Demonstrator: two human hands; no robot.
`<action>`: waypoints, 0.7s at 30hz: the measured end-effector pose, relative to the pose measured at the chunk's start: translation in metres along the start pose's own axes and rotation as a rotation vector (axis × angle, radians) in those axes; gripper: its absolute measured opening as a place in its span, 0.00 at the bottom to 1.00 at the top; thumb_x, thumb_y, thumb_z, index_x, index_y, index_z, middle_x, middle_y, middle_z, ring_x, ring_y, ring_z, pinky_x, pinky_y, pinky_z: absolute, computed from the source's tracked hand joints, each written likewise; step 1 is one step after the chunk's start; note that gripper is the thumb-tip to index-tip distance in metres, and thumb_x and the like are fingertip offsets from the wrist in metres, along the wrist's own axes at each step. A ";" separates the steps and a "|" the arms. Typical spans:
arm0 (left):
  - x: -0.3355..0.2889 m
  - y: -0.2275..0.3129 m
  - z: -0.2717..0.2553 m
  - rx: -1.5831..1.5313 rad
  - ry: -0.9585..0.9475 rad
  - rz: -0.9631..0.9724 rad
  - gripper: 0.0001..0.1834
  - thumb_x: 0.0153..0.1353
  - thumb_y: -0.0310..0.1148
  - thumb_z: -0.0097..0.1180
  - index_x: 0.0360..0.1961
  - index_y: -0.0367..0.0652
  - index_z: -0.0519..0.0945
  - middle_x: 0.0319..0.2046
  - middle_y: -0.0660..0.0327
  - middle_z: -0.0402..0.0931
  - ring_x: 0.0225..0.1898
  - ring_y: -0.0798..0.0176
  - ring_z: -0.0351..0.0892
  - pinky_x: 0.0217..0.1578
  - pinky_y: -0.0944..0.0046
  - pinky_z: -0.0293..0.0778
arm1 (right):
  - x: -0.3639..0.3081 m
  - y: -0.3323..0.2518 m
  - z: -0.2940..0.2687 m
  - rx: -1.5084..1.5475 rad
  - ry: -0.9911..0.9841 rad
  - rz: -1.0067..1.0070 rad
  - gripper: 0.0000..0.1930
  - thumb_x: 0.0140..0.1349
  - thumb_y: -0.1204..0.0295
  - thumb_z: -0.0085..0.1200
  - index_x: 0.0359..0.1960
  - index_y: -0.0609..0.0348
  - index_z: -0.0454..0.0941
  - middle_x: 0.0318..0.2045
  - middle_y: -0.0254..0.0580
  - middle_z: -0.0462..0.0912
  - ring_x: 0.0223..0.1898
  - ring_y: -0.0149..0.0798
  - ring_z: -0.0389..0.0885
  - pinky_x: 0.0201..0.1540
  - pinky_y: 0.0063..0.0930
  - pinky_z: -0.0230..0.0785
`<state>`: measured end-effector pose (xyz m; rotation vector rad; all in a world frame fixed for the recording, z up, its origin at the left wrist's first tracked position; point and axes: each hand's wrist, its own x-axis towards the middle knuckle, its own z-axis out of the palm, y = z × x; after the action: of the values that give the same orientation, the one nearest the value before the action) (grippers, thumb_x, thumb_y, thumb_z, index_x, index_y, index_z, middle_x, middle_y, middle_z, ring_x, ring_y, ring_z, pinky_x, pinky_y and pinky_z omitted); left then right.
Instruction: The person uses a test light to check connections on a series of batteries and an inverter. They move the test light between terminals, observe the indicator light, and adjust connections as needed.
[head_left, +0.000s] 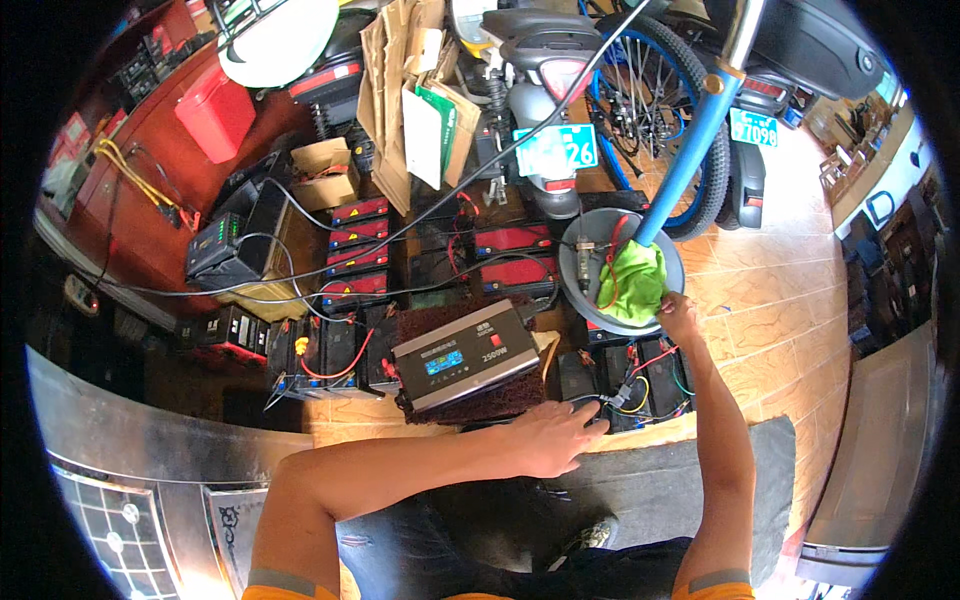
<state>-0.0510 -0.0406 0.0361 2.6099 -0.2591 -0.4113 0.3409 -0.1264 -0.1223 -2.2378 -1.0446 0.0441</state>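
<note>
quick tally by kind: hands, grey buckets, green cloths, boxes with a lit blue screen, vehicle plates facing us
Hands, left hand and right hand: 2
Grey bucket: 1
Green cloth: 1
Box with a lit blue screen: 1
Vehicle plates: 2
Total: 7

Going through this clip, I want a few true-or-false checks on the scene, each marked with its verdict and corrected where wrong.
1. The right hand is at the rim of the grey bucket. True.
2. The left hand is inside the bucket. False: it is outside, near the black-and-silver device.
3. A green cloth is in the bucket. True.
4. The device's display is dark. False: it is lit blue.
5. The bicycle wheel has a red rim. False: the rim is blue.
</note>
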 end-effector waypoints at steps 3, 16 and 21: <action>-0.019 -0.003 -0.019 0.006 0.216 0.027 0.39 0.61 0.38 0.69 0.70 0.37 0.68 0.71 0.39 0.63 0.65 0.36 0.72 0.62 0.40 0.74 | 0.004 0.009 0.002 -0.058 -0.104 0.029 0.09 0.50 0.75 0.61 0.35 0.62 0.83 0.28 0.51 0.85 0.34 0.46 0.88 0.39 0.40 0.78; -0.102 -0.055 -0.058 0.205 0.520 -0.521 0.60 0.51 0.49 0.78 0.78 0.39 0.55 0.76 0.36 0.54 0.73 0.29 0.59 0.69 0.30 0.58 | 0.028 -0.065 -0.024 0.157 0.080 -0.138 0.04 0.63 0.81 0.58 0.39 0.62 0.80 0.27 0.40 0.84 0.29 0.33 0.84 0.36 0.29 0.76; -0.111 -0.074 -0.059 0.061 0.417 -0.631 0.67 0.45 0.55 0.80 0.78 0.33 0.54 0.74 0.36 0.59 0.71 0.33 0.65 0.69 0.35 0.61 | -0.016 -0.217 -0.030 0.503 -0.211 -0.218 0.08 0.64 0.79 0.64 0.43 0.63 0.81 0.30 0.36 0.84 0.33 0.30 0.83 0.38 0.27 0.77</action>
<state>-0.1280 0.0771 0.0761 2.7108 0.7121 -0.0478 0.1934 -0.0534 0.0225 -1.6832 -1.2266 0.4104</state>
